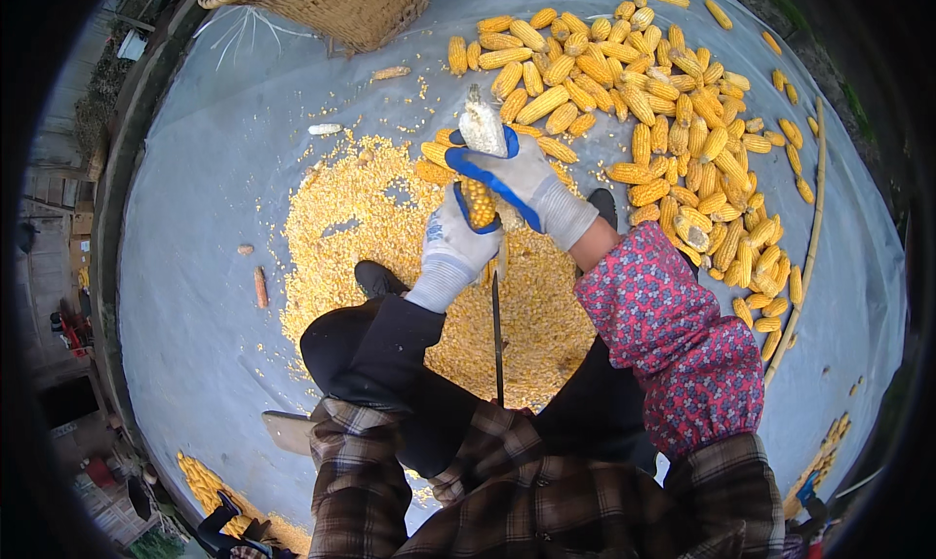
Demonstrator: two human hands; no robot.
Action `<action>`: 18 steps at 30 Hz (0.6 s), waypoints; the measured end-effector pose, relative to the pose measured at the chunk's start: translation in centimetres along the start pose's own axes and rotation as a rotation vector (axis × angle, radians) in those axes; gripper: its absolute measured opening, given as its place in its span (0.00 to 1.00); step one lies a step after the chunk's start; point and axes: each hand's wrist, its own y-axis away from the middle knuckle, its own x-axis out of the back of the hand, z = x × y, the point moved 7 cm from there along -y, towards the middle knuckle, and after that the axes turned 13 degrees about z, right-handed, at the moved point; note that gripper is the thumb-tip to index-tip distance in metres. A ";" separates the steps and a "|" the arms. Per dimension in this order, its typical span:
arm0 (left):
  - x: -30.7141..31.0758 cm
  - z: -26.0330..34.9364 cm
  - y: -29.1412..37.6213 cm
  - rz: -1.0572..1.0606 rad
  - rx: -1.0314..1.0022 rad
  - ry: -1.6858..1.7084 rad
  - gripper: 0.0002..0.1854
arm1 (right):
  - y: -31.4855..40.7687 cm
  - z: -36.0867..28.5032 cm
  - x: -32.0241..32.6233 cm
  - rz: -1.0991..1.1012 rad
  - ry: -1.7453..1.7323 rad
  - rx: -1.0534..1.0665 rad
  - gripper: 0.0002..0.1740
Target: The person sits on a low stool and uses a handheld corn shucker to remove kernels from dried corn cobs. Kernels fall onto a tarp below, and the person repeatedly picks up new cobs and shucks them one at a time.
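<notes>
Both my hands wear pale knit gloves with blue-coated palms and meet above a spread of loose corn kernels (351, 201). My left hand (457, 234) grips a corn ear, its yellow kernels (480, 204) showing between thumb and fingers. Just above, my right hand (523, 175) is closed around a pale, stripped corncob (482, 124) whose tip points away from me. Whether cob and yellow kernels belong to one ear is hidden by the right hand. Between my legs stands a narrow dark bar (498, 340), below the left hand.
A large heap of corn ears (658, 106) lies ahead and to the right on a grey sheet (197, 266). A bamboo pole (808, 252) borders it. A woven basket (344, 11) stands at far left. Stripped cobs (261, 287) lie left. Another person's legs (219, 522) show lower left.
</notes>
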 end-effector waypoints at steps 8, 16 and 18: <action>-0.8 -2.6 2.0 -0.464 0.617 1.106 0.14 | -1.0 -2.6 0.6 0.183 0.310 0.282 0.21; -0.3 -1.8 0.9 0.014 -0.118 -0.077 0.21 | -0.1 -0.2 -0.3 0.206 0.045 0.042 0.13; -2.5 -2.9 2.5 -0.433 0.285 0.620 0.17 | 0.3 -1.4 -0.3 0.306 0.214 0.299 0.11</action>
